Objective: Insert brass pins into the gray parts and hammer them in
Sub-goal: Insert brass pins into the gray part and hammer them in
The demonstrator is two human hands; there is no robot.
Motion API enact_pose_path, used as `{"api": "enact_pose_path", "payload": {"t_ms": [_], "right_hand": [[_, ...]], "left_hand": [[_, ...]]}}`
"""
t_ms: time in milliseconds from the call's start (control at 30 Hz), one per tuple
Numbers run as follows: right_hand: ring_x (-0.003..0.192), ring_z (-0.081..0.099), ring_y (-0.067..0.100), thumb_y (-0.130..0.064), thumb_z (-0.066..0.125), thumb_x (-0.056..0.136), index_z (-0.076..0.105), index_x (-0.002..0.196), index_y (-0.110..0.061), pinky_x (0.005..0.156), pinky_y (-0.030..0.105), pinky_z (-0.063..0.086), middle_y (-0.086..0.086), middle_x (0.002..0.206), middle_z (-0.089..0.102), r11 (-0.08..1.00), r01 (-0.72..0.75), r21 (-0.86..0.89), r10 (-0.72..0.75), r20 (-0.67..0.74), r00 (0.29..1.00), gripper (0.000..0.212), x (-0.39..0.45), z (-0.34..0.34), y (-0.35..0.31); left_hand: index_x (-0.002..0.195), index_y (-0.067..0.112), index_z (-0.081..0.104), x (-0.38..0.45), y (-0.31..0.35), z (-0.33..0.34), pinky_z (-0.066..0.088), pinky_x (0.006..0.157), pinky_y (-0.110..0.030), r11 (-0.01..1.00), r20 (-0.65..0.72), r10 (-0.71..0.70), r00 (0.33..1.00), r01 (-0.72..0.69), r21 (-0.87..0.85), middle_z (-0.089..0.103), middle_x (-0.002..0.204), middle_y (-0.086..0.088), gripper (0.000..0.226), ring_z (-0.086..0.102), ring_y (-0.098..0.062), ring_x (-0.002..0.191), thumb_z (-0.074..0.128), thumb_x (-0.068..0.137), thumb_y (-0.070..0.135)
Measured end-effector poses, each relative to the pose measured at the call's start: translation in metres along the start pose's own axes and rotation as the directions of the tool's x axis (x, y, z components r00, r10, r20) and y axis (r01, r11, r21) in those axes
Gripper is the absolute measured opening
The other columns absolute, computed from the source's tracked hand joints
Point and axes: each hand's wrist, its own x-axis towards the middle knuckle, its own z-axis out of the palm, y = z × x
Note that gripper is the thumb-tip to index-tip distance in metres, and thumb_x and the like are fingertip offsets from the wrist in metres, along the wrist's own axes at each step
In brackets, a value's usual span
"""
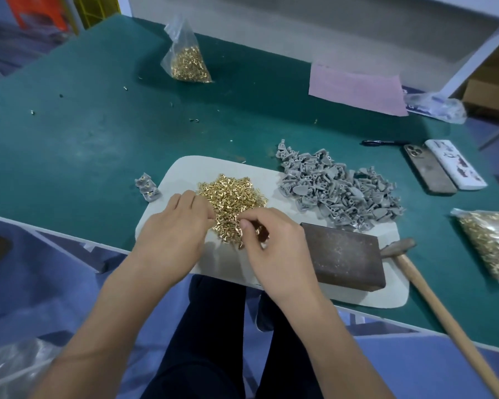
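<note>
Both hands work at the near edge of the pile of brass pins (231, 203), which lies on a pale mat (357, 292) on the green counter (69, 145). The left hand (173, 240) has its fingers curled into the pins, though what they hold is hidden. The right hand (274, 249) pinches thumb and forefinger together, apparently on a pin. A heap of gray parts (337, 188) sits right of the pins, and a few more gray parts (147, 187) lie just left of the mat. A dark metal block (343, 254) rests beside the right hand, with a wooden-handled hammer (432, 295) behind it.
</note>
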Motion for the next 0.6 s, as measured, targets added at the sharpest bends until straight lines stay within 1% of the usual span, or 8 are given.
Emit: {"api": "enact_pose_path", "payload": {"t_ms": [67,167,233,300,367,433,533,600], "right_hand": [[0.085,0.064,0.010,-0.012,0.068,0.094,0.074,0.103,-0.023,0.076,0.023,0.051,-0.012,0.090,0.070,0.994,0.023,0.105,-0.021,-0.024,0.999,0.015,-0.003,-0.006,-0.001],[0.082,0.065,0.012,-0.013,0.072,0.089,0.072,0.104,-0.028,0.075,0.014,0.047,-0.015,0.087,0.069,0.961,0.080,0.266,-0.060,-0.083,0.995,0.022,-0.010,-0.018,0.000],[0.082,0.067,0.015,-0.018,0.074,0.087,0.070,0.109,-0.033,0.076,0.018,0.050,-0.014,0.088,0.069,0.935,0.095,0.343,-0.043,-0.156,0.987,0.027,-0.018,-0.026,0.005],[0.082,0.069,0.017,-0.018,0.076,0.087,0.069,0.114,-0.032,0.076,0.023,0.054,-0.012,0.090,0.069,0.923,0.098,0.373,-0.003,-0.248,0.969,0.031,-0.025,-0.035,0.012],[0.082,0.070,0.017,-0.013,0.077,0.087,0.071,0.113,-0.026,0.077,0.022,0.054,-0.010,0.092,0.071,0.930,0.106,0.351,0.017,-0.330,0.944,0.029,-0.030,-0.046,0.022],[0.086,0.070,0.015,-0.007,0.076,0.089,0.076,0.108,-0.020,0.079,0.019,0.052,-0.008,0.096,0.071,0.953,0.136,0.272,-0.024,-0.377,0.926,0.023,-0.034,-0.060,0.030],[0.092,0.069,0.006,-0.002,0.076,0.088,0.078,0.103,-0.016,0.084,0.015,0.050,-0.008,0.099,0.073,0.976,0.172,0.136,-0.094,-0.447,0.890,0.021,-0.038,-0.078,0.041],[0.092,0.069,0.007,-0.003,0.076,0.090,0.079,0.102,-0.013,0.084,0.019,0.052,-0.007,0.098,0.073,0.980,0.174,0.092,-0.110,-0.475,0.873,0.016,-0.040,-0.085,0.049]], "left_hand": [[0.102,0.031,0.048,-0.008,0.009,-0.008,0.041,0.075,-0.030,0.924,-0.088,0.026,0.996,-0.057,-0.378,0.047,0.103,0.017,0.007,0.048,-0.007,0.099,0.042,0.102,0.035],[0.099,0.028,0.055,-0.016,0.043,-0.015,0.042,0.072,-0.015,0.531,-0.066,0.058,0.996,-0.087,-0.843,0.059,0.090,0.019,0.011,0.053,0.000,0.081,0.048,0.102,0.036],[0.096,0.026,0.060,-0.014,0.065,-0.014,0.041,0.065,-0.013,0.298,0.056,0.052,0.997,0.038,-0.954,0.060,0.083,0.018,0.017,0.050,-0.001,0.075,0.051,0.100,0.039],[0.092,0.025,0.063,-0.008,0.081,-0.011,0.039,0.063,-0.019,0.167,0.172,0.071,0.983,0.158,-0.973,0.061,0.086,0.007,0.019,0.051,-0.007,0.084,0.052,0.097,0.041],[0.089,0.028,0.066,-0.001,0.095,-0.006,0.040,0.066,-0.022,0.138,0.236,0.100,0.966,0.222,-0.965,0.058,0.086,0.006,0.020,0.052,-0.008,0.089,0.052,0.096,0.041],[0.091,0.029,0.069,0.004,0.109,-0.001,0.043,0.067,-0.020,0.163,0.269,0.115,0.956,0.249,-0.955,0.056,0.082,0.009,0.019,0.051,-0.003,0.081,0.054,0.099,0.039],[0.086,0.025,0.071,0.015,0.125,0.004,0.040,0.056,-0.020,0.176,0.304,0.155,0.940,0.276,-0.945,0.051,0.077,-0.001,0.024,0.046,-0.010,0.071,0.053,0.102,0.027],[0.089,0.021,0.073,0.022,0.132,0.008,0.037,0.050,-0.021,0.248,0.295,0.179,0.939,0.247,-0.937,0.049,0.072,-0.004,0.023,0.043,-0.014,0.066,0.054,0.101,0.027]]}}
